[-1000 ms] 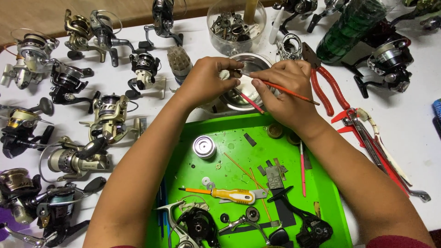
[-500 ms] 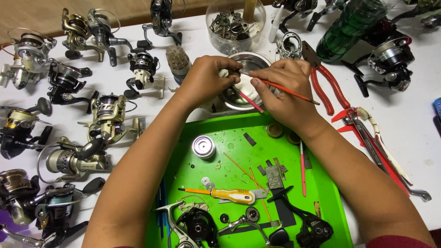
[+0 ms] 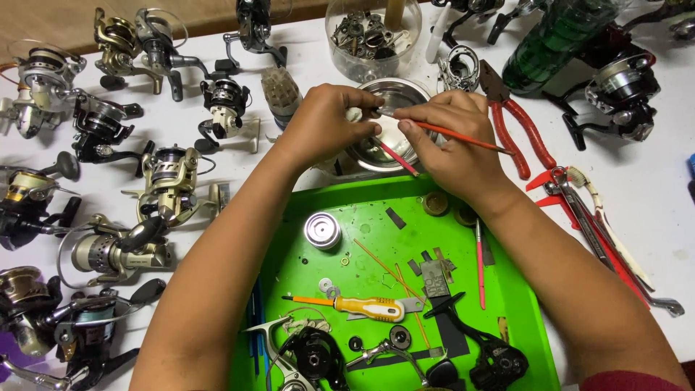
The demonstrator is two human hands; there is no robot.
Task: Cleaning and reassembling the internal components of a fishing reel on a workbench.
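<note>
The person is cleaning a small part (image 3: 356, 114) with a thin brush (image 3: 441, 130) over the metal bowl (image 3: 394, 90), near the far edge of the table (image 3: 651, 195). The left hand (image 3: 326, 119) pinches the part in its fingertips. The right hand (image 3: 452, 137) grips the brush, tip touching the part. The next move, I think, needs small, soft strokes. The green tray (image 3: 362, 210) lies just below.

Repair workbench (fishing reels (image 3: 170, 185), pliers (image 3: 514, 123))
</note>
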